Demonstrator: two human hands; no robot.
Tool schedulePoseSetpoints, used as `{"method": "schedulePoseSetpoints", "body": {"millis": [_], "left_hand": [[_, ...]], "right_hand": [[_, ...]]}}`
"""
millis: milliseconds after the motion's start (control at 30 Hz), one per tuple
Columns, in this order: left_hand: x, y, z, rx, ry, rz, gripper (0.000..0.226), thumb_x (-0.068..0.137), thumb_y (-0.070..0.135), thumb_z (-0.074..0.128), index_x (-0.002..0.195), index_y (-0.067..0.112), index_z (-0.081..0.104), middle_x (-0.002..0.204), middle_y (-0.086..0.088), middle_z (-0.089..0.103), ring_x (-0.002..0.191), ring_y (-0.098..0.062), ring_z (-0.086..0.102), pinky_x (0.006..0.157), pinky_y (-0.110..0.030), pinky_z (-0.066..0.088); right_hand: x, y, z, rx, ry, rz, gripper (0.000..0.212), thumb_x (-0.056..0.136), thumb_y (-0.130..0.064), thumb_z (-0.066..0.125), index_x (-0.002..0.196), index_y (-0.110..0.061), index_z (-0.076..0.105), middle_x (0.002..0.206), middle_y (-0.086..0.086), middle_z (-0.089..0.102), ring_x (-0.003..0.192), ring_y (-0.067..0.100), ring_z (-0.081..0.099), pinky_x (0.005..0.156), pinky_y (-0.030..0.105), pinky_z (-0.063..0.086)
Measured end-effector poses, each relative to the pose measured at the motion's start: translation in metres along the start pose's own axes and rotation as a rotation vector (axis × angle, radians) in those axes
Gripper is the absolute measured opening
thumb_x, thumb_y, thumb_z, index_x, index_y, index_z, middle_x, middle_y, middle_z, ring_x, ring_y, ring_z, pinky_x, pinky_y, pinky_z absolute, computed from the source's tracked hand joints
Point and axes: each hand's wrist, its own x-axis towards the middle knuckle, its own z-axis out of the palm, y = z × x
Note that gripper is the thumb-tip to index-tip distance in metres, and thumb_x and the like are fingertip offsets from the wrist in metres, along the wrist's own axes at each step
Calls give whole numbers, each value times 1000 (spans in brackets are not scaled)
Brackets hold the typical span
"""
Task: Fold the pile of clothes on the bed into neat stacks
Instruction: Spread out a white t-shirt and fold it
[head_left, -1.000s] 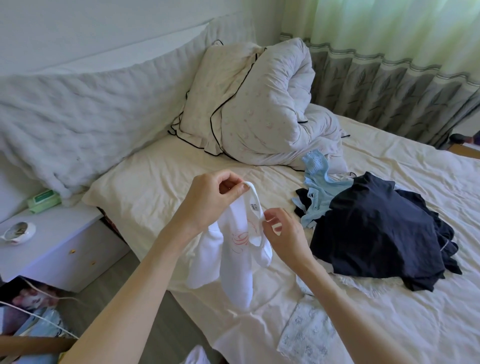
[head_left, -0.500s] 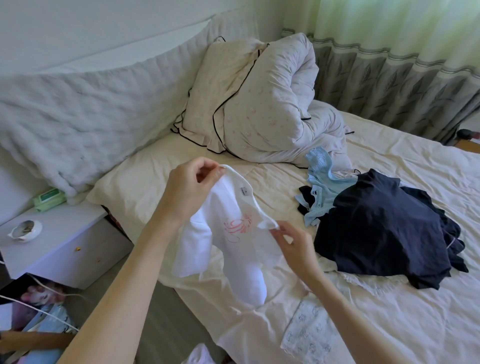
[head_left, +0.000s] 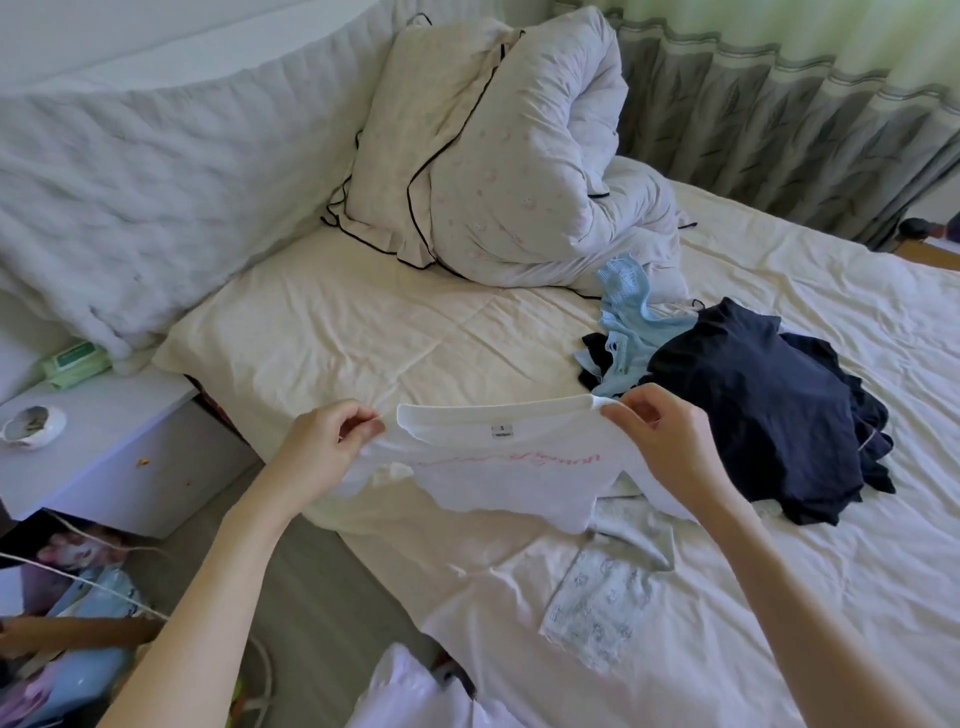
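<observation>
I hold a white T-shirt (head_left: 498, 467) with pink lettering stretched out above the bed (head_left: 363, 332). My left hand (head_left: 324, 447) pinches its left shoulder and my right hand (head_left: 660, 441) pinches its right shoulder, collar facing away from me. To the right lies a pile with a dark navy garment (head_left: 763, 405) on top and a light blue garment (head_left: 628, 332) behind it. A pale printed garment (head_left: 608, 608) lies flat on the sheet below the shirt.
A rolled duvet (head_left: 540, 171) and pillow (head_left: 410, 135) sit at the head of the bed. A white nightstand (head_left: 104, 441) with a small dish (head_left: 34, 426) and green pack (head_left: 75, 364) stands left. Curtains (head_left: 779, 104) hang behind. Clutter lies on the floor at lower left.
My hands have moved apart, spreading the bunched white T-shirt out wide by its shoulders. The right hand shifted right toward the navy pile.
</observation>
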Motion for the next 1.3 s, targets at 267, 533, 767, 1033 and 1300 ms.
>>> {"method": "schedulePoseSetpoints", "body": {"millis": [267, 533, 767, 1033, 1300], "left_hand": [[-60, -4, 26, -16, 348, 174, 5, 91, 11, 58, 86, 11, 60, 73, 11, 57, 67, 1, 55, 63, -2, 36], [-123, -26, 29, -25, 511, 281, 16, 90, 14, 56, 95, 1, 63, 84, -6, 59, 73, -10, 49, 65, -9, 34], [-171, -38, -3, 20, 551, 411, 23, 90, 19, 55, 92, -2, 63, 82, -10, 61, 71, -13, 51, 64, -16, 36], [-145, -26, -19, 31, 578, 424, 10, 90, -2, 55, 96, -5, 62, 90, -19, 59, 80, -15, 49, 73, -13, 34], [-75, -61, 8, 95, 499, 364, 11, 91, 5, 57, 96, 0, 64, 88, -11, 60, 71, -21, 55, 61, -26, 41]], "right_hand": [[-43, 5, -4, 6, -10, -13, 10, 94, -10, 51, 89, -15, 59, 84, -5, 58, 74, 2, 50, 62, 4, 38], [-123, -15, 8, 119, 205, -77, 10, 89, -7, 60, 82, -14, 61, 81, -4, 57, 75, -9, 51, 66, 4, 38], [-184, -29, 13, -92, 532, -433, 4, 83, -1, 64, 82, 2, 67, 80, 4, 54, 72, 7, 45, 69, 7, 36], [-165, -48, 16, -112, 570, -439, 5, 84, -3, 65, 80, 0, 68, 79, 11, 57, 72, 17, 50, 71, 7, 37], [-86, -18, 52, -175, 478, -388, 6, 84, -2, 64, 80, 0, 67, 78, 12, 57, 71, 24, 53, 68, 22, 40]]}}
